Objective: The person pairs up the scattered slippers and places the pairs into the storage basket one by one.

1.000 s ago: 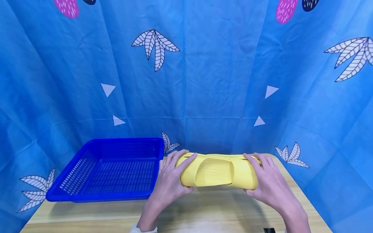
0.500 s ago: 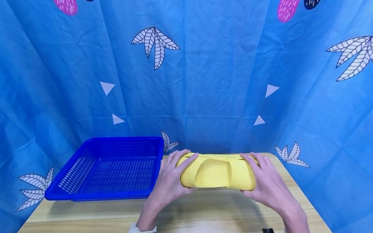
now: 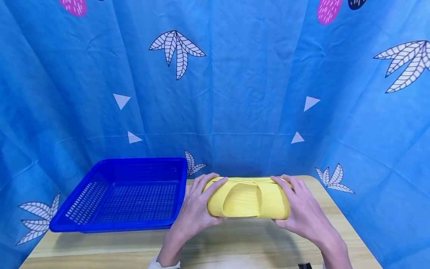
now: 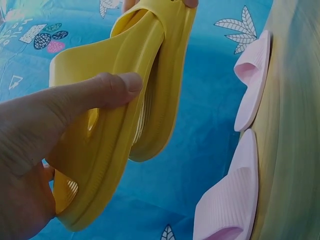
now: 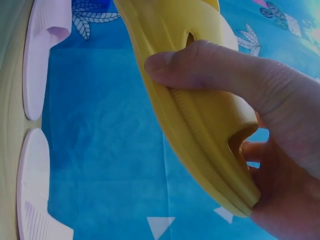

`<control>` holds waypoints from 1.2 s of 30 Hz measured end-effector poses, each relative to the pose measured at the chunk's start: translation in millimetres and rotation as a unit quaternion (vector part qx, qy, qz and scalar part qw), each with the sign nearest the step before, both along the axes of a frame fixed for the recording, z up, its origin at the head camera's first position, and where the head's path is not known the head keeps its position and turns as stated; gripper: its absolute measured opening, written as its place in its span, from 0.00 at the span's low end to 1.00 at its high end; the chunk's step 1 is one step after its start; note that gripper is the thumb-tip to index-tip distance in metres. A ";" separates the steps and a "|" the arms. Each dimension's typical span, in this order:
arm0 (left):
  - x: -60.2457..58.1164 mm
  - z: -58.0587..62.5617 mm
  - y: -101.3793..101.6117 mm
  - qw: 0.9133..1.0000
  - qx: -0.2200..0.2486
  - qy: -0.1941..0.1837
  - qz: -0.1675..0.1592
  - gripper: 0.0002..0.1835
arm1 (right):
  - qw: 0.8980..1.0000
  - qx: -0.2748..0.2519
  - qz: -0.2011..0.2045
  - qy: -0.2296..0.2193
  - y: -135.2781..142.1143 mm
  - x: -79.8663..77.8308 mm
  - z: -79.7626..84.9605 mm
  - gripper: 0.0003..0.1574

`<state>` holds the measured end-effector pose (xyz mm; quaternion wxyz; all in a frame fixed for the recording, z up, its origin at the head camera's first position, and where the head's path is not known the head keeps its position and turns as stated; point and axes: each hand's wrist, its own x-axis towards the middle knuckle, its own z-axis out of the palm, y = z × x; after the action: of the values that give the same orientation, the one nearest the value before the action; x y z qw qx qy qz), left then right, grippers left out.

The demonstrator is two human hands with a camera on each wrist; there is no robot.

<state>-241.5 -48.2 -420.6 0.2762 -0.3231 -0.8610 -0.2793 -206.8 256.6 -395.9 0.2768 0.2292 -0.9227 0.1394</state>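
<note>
A pair of yellow slippers is held up over the wooden table, overlapping each other. My left hand (image 3: 196,207) grips one yellow slipper (image 4: 110,135), thumb pressed along its sole edge and fingers over the strap. The other yellow slipper (image 5: 200,125) is in my right hand (image 3: 304,209), whose thumb lies on the sole's side near a slot in the strap. In the left wrist view the right hand's slipper (image 4: 172,85) passes behind the left one. Between the two straps, a ribbed footbed (image 3: 242,201) faces the head camera.
A blue mesh basket (image 3: 139,201) stands at the left of the table (image 3: 235,243). The wrist views show two pink slippers (image 4: 225,200) lying on the table, hidden in the head view. A black-topped object (image 3: 304,265) pokes in at the bottom edge. Behind hangs a blue patterned curtain (image 3: 248,82).
My right hand has moved left with its slipper, so the two yellow slippers overlap more and their straps sit closer together. My left hand stays nearly in place.
</note>
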 end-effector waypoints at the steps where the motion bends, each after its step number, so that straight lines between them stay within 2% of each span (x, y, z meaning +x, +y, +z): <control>1: 0.0 0.1 0.0 1.000 0.001 0.000 0.000 0.58 | 1.000 0.000 0.000 0.000 -0.2 -0.3 -0.1 0.70; 10: -0.8 -0.3 -0.9 1.000 0.001 0.008 0.001 0.58 | 1.000 -0.001 0.002 0.002 -0.5 -1.6 -0.9 0.71; 19: -0.8 -1.8 2.7 1.000 0.003 0.006 0.000 0.58 | 1.000 -0.008 -0.008 -0.019 -8.8 -0.9 -2.0 0.71; 31: 0.3 0.8 3.4 1.000 0.018 -0.003 -0.012 0.58 | 0.999 -0.023 0.022 -0.006 -14.9 -4.0 -3.2 0.72; 36: 0.7 0.7 3.3 1.000 0.020 0.003 -0.010 0.57 | 0.999 -0.025 0.023 0.000 -16.5 -4.2 -3.9 0.72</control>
<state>-240.8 -45.0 -419.9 0.2826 -0.3269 -0.8510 -0.2985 -211.0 240.1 -399.8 0.2788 0.2436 -0.9135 0.1688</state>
